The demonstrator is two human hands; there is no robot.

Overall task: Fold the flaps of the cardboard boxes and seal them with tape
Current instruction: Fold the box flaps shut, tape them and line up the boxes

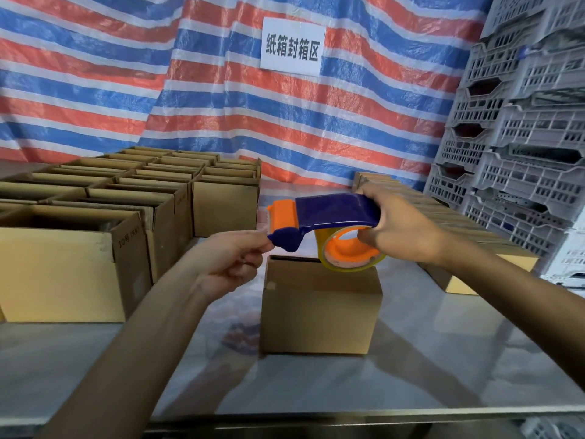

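**Taping not begun on centre box; dispenser held above it**

Head view. The steel table [443, 359] runs along the bottom of the frame, and both forearms reach out over it.

The left hand [228, 261] is curled, its thumb and fingers pinching at the blue front tab of the dispenser [335, 210]. Whether the tape end lies between them cannot be told. The right hand [402, 229] grips the rear of the dispenser's blue housing, fingers wrapped over the top and thumb at the orange core of the roll [348, 251]. The dispenser is held in the air, just above the box and clear of it.

The box [319, 312] stands alone mid-table, directly below the roll. Its front face is plain. Its top is seen edge-on, with a dark gap along the far rim, so flap position and any tape there cannot be confirmed.

Progress, as judged:
- Open boxes [63, 274] fill the left of the table in rows, flaps up. These remain to be done.
- Closed boxes [474, 239] line the right, behind the right hand. They appear finished.
- Roughly half or more of the lot looks outstanding.

Grey crates [522, 153] are stacked at far right. A striped tarp [126, 74] with a white sign [292, 45] backs the bench.
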